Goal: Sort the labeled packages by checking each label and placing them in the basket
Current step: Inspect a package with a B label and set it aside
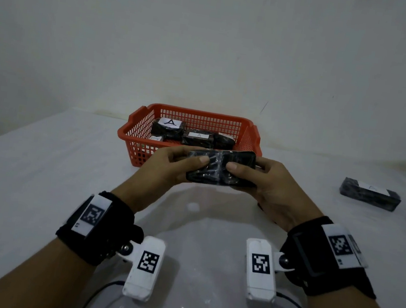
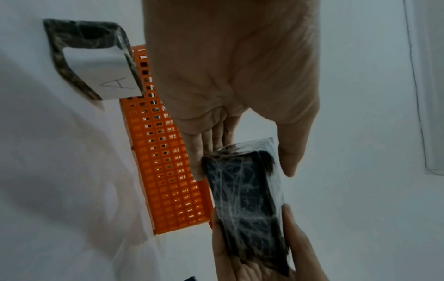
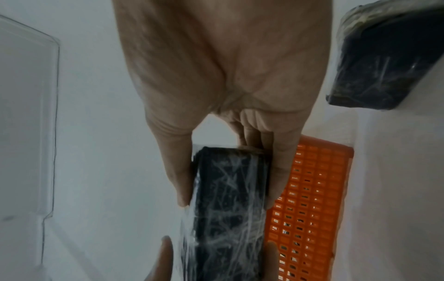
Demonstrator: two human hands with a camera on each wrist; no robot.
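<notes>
I have the black wrapped package (image 1: 221,166) held level between both hands, just in front of the orange basket (image 1: 133,129) at the middle of the frame. My left hand (image 1: 169,165) has its grip clamped on the left end and my right hand (image 1: 270,183) on the right end, thumbs on top and fingers underneath, so I can turn the package over. The face toward me shows only crinkled film, so I judge the label is on a side I cannot see from here. The basket sits close so that a checked package needs only a short reach; several packages (image 1: 167,128) already lie in it, two with a white label reading A facing up. Two more packages (image 1: 369,195) wait at the right edge of the frame. The tabletop (image 1: 39,171) is covered in plain white, wrinkled in places, and pushed up to a bare pale wall (image 1: 212,38). The light is dim.
</notes>
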